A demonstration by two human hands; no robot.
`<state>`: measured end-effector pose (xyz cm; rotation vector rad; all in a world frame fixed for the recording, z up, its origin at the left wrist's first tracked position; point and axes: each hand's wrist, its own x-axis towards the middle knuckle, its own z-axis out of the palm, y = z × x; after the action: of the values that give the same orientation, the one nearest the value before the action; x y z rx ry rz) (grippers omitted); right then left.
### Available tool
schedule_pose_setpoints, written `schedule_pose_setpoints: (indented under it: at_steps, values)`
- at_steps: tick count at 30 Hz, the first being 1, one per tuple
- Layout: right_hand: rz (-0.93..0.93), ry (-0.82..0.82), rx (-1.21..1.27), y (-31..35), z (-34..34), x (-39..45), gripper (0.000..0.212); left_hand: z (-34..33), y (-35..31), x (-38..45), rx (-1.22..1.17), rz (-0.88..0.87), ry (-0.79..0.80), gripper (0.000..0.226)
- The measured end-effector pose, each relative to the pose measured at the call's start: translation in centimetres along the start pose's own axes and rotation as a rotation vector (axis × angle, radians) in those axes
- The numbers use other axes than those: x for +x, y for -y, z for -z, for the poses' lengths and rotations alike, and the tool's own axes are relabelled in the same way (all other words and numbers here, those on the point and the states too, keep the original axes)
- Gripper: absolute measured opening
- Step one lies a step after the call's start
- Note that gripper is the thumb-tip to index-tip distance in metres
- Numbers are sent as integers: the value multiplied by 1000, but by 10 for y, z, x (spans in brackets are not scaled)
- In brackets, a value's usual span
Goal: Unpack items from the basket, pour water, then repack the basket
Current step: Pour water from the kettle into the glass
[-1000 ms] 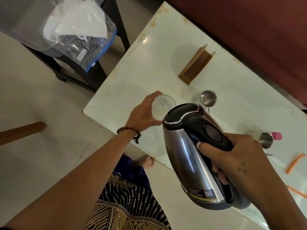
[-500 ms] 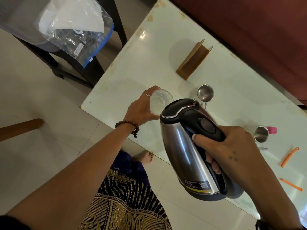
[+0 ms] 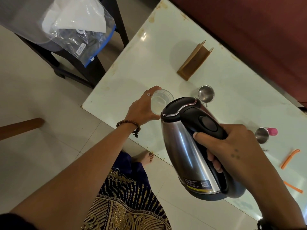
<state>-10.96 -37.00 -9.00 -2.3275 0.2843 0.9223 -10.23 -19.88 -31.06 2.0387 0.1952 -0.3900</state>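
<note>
Your right hand (image 3: 232, 151) has its fingers wrapped round the black handle of the stainless steel electric kettle (image 3: 187, 150), thumb lying along the side of the handle. The kettle's tipped forward with its lid end right up against the rim of the clear drinking glass (image 3: 162, 101). Your left hand (image 3: 142, 107) is curled around that glass from the side, holding it over the near edge of the white table (image 3: 149, 63), and there's some water in it already. Can't tell whether the glass is sitting on the tabletop or lifted a bit.

Just past the kettle lid there's a small steel cup (image 3: 206, 94) standing upright on the table. Another steel tumbler (image 3: 262, 135) sits further right, with a pink thing (image 3: 272, 131) touching it behind. A brown napkin holder (image 3: 195, 63) stands well back toward the far side. Two orange plastic strips (image 3: 289, 158) lie near the right edge. Off the table, top left, a clear plastic bag (image 3: 78, 29) sits on a dark chair (image 3: 79, 63).
</note>
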Motion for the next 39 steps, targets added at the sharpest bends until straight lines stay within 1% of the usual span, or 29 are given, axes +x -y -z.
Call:
schedule_pose_setpoints:
  at_steps: [3, 6, 7, 12, 19, 21, 26, 31, 36, 39]
  values:
    - [8, 9, 3, 3, 0, 0, 22, 0, -1, -1, 10, 1, -12, 84]
    - [16, 7, -3, 4, 1, 1, 32, 0, -1, -1, 21, -3, -5, 87]
    - [15, 2, -3, 4, 1, 1, 32, 0, -1, 0, 22, -2, -3, 88]
    - [6, 4, 14, 7, 2, 2, 27, 0, -1, 0, 25, -5, -8, 88]
    - [5, 10, 10, 6, 2, 1, 28, -1, 0, 0, 30, -3, -2, 87]
    - [4, 17, 15, 5, 2, 1, 23, -1, 0, 0, 29, -3, -7, 86]
    - [14, 23, -5, 5, 3, 1, 20, -1, 1, 1, 17, -9, -7, 87]
    - [6, 31, -14, 6, 2, 2, 29, -1, 2, 1, 19, 0, -10, 86]
    - [15, 31, -10, 7, 1, 1, 20, 0, 0, -2, -13, -24, -18, 83]
    - [30, 24, 14, 6, 1, 0, 19, 1, -2, -3, -18, -22, -12, 82]
